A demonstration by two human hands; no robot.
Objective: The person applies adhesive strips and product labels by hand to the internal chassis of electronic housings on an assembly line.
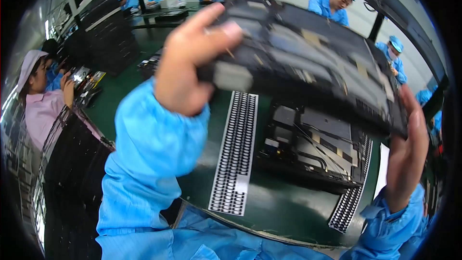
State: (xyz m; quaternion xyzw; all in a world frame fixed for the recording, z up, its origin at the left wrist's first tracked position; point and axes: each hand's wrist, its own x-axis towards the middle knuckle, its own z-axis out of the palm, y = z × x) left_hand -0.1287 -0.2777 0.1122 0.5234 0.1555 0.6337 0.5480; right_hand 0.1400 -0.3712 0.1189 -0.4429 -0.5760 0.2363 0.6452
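A black tray (288, 90) is lifted above the green table, tilted and blurred by motion. Flat grey and clear pieces with small tan tabs lie in its compartments; their kind is too smeared to make out. My left hand (185, 62) is closed round the tray's left end, thumb and forefinger over the top. At the opposite end, my right hand (409, 149) grips the right edge, its fingers pressed along the side. Below the raised tray, a similar black tray (308, 179) rests on the table with flat grey parts and thin dark strips in it, partly hidden.
A white sheet with rows of small black pieces (233, 154) lies on the green table (281, 216), left of the lower tray. Another such sheet (347, 209) sticks out at its right. Stacked black trays (113, 43) stand far left. Several people work around the tables.
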